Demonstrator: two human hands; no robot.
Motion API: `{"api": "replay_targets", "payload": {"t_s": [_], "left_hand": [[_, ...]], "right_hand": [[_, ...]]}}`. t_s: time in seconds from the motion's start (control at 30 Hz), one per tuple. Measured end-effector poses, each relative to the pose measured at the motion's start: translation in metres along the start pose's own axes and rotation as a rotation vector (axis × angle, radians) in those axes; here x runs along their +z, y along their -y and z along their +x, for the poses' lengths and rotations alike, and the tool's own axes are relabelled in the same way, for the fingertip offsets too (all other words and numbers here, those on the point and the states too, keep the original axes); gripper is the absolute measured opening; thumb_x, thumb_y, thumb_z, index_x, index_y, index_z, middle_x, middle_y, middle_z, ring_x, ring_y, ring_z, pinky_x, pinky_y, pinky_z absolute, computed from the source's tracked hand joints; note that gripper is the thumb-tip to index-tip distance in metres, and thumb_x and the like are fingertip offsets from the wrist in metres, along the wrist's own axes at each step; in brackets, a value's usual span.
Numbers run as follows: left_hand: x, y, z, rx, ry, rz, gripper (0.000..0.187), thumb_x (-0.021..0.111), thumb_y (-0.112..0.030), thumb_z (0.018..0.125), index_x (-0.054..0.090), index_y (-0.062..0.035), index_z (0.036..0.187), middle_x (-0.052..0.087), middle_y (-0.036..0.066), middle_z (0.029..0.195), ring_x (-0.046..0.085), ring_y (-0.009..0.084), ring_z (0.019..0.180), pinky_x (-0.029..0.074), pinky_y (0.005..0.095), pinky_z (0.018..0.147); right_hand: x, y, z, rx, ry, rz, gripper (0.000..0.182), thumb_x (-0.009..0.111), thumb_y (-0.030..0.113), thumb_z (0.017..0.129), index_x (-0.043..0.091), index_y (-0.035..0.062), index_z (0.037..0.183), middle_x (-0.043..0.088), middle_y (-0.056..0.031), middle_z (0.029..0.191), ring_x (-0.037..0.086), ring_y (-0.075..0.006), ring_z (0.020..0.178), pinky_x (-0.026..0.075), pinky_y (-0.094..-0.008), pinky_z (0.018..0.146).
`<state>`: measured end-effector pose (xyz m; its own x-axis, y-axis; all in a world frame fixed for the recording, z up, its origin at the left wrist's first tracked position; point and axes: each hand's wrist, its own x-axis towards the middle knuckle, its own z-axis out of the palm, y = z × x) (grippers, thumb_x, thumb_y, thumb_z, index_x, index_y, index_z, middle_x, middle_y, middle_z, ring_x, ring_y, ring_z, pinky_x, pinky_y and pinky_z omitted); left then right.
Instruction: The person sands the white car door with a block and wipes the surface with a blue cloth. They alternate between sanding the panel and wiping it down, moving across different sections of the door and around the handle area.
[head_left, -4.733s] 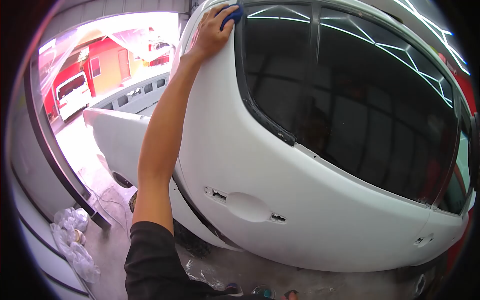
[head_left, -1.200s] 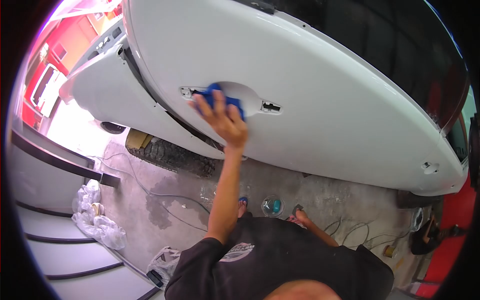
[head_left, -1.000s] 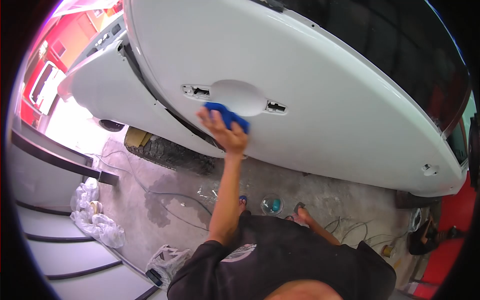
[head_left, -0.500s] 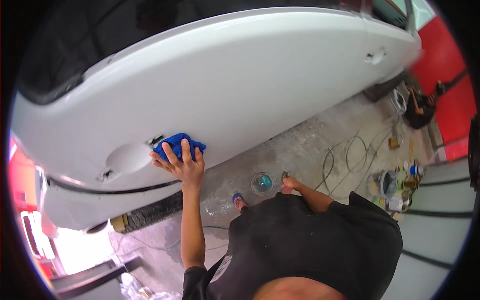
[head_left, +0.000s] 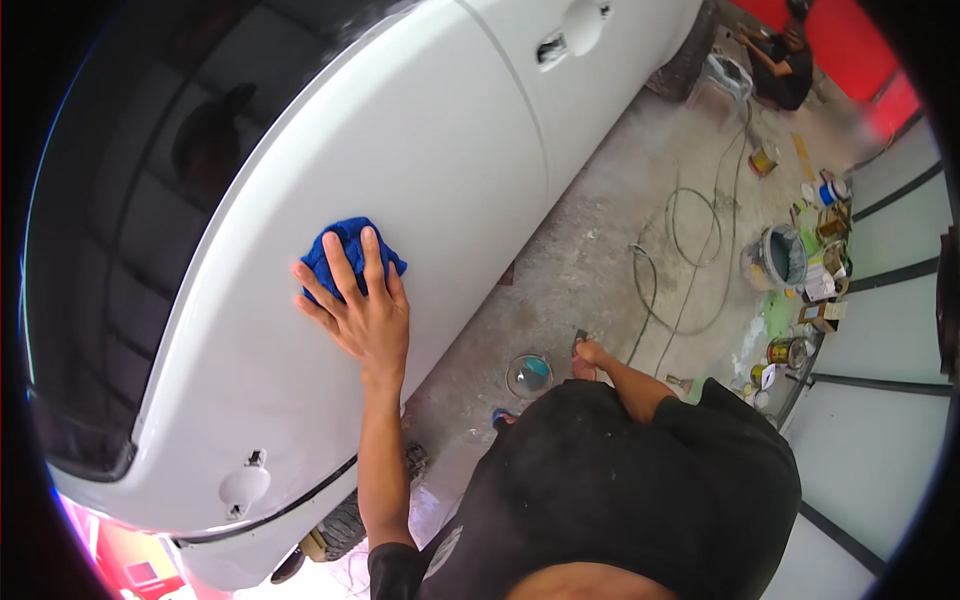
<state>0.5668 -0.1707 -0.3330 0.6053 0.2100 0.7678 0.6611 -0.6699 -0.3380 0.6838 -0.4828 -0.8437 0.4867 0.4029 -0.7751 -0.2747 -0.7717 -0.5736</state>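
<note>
Against the white car door [head_left: 440,160] my left hand [head_left: 372,315] presses a crumpled blue cloth [head_left: 345,255], its fingers spread over the top of it. Down by my side, my right hand [head_left: 592,352] is closed around a small dark grey flat piece [head_left: 580,338]; its exact kind is too small to tell. Below the cloth lies a door handle recess [head_left: 244,488] with no handle fitted. On the floor near my right hand stands a round clear tub [head_left: 530,376] with something teal in it.
Hoses or cables [head_left: 690,230] coil across the concrete floor. To the right are a bucket [head_left: 775,257], several cans and boxes along the grey wall panels [head_left: 880,290]. A person [head_left: 780,65] crouches far off beside a stool [head_left: 728,80]. Dark window glass [head_left: 130,250] borders the door.
My left hand has slid the blue cloth along the door, away from the handle recess. The view has turned, and the right hand still holds the small grey piece low at my side.
</note>
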Motion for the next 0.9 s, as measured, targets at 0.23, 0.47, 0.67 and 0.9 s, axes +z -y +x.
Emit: {"api": "replay_targets", "payload": {"t_s": [0.23,0.47,0.67,0.9], "left_hand": [[0.023,-0.076,0.099,0.088,0.067,-0.038,0.065,0.076,-0.033,0.096,0.056,-0.0334,0.158,0.039,0.006,0.173,0.029,0.0425,0.162,0.009,0.0577,0.133],[0.069,-0.161,0.180,0.167,-0.054,-0.133,0.068,0.080,-0.028,0.091,0.057,-0.0301,0.156,0.042,0.002,0.171,0.029,0.0377,0.162,0.018,0.0548,0.132],[0.039,-0.116,0.148,-0.054,-0.017,-0.177,0.076,0.077,-0.011,0.087,0.053,-0.0195,0.158,0.047,0.005,0.169,0.033,0.0374,0.161,0.013,0.0586,0.132],[-0.051,0.080,0.069,-0.205,-0.414,0.167,0.046,0.058,-0.020,0.103,0.060,0.0002,0.144,0.063,0.019,0.143,0.051,0.0461,0.137,0.039,0.0586,0.119]], "right_hand": [[-0.062,-0.096,0.068,0.066,-0.051,-0.003,0.058,0.051,0.047,0.109,0.067,-0.0063,0.121,0.079,-0.0233,0.103,0.078,-0.0353,0.076,0.061,-0.0432,0.060],[-0.101,-0.125,0.062,0.186,-0.089,0.397,0.051,0.045,0.046,0.111,0.058,0.0036,0.136,0.079,-0.0181,0.102,0.077,-0.0306,0.078,0.059,-0.0430,0.060],[-0.090,-0.129,0.046,0.181,0.008,0.373,0.057,0.041,0.048,0.110,0.059,0.0008,0.136,0.081,-0.0186,0.107,0.078,-0.0312,0.075,0.057,-0.0456,0.064],[-0.071,-0.111,0.044,0.196,0.048,0.226,0.051,0.050,0.039,0.106,0.069,-0.0064,0.118,0.079,-0.0211,0.102,0.078,-0.0334,0.079,0.059,-0.0449,0.059]]}}
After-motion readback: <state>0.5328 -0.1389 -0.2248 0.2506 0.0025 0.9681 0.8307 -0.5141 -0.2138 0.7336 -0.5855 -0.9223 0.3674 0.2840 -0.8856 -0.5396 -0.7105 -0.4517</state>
